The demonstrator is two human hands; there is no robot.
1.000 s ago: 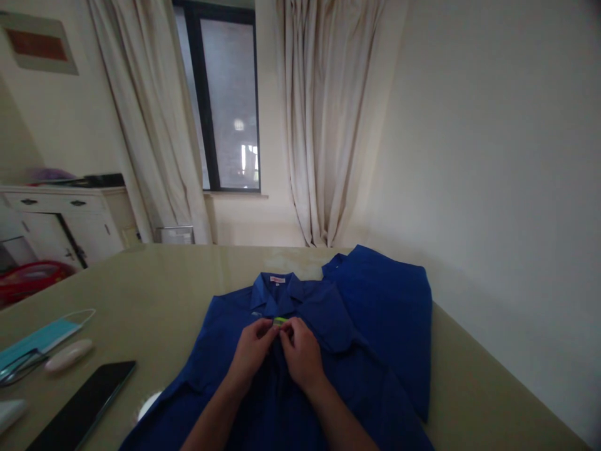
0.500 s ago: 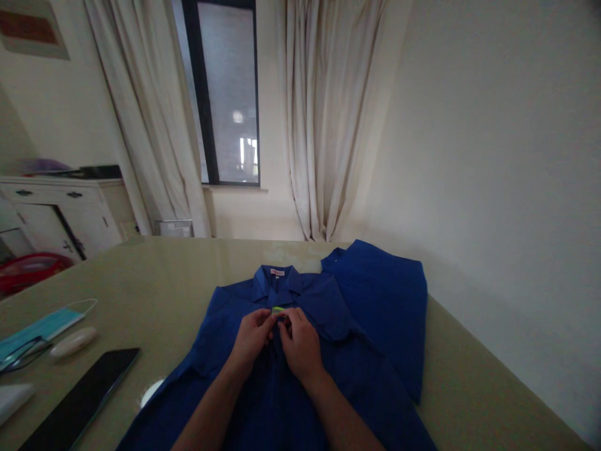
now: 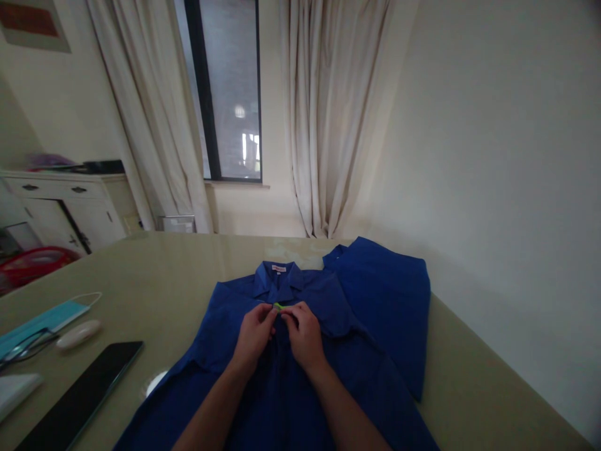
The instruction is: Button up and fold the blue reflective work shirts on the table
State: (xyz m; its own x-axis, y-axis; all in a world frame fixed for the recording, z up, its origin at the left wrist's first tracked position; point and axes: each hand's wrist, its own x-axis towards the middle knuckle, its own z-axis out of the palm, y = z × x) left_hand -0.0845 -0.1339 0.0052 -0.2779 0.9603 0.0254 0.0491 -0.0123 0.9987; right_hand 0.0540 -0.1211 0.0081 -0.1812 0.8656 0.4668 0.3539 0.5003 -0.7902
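Note:
A blue long-sleeved shirt [image 3: 220,313] lies spread on the table with its collar [image 3: 273,282] away from me and a white label inside the neck. At the front opening, just below the collar, my left hand [image 3: 256,329] is closed, thumb and finger pinching the cloth. My right hand [image 3: 303,332] meets it there, its fingertips also pinched on the shirt front. Between the fingertips shows a small yellow-green piece [image 3: 278,306]; my fingers cover much of it, so I cannot tell what it is.
A folded blue garment [image 3: 385,307] lies beside the shirt at the right, near the wall. On the left are a black phone or tablet [image 3: 84,394], a pale oval object [image 3: 79,334], a face mask [image 3: 51,319], glasses [image 3: 30,346] and a white object [image 3: 16,393].
Both hands stay at the same place on the shirt front. My right fingers have shifted slightly, and the yellow-green piece shows at a different angle. The camera view has moved a little.

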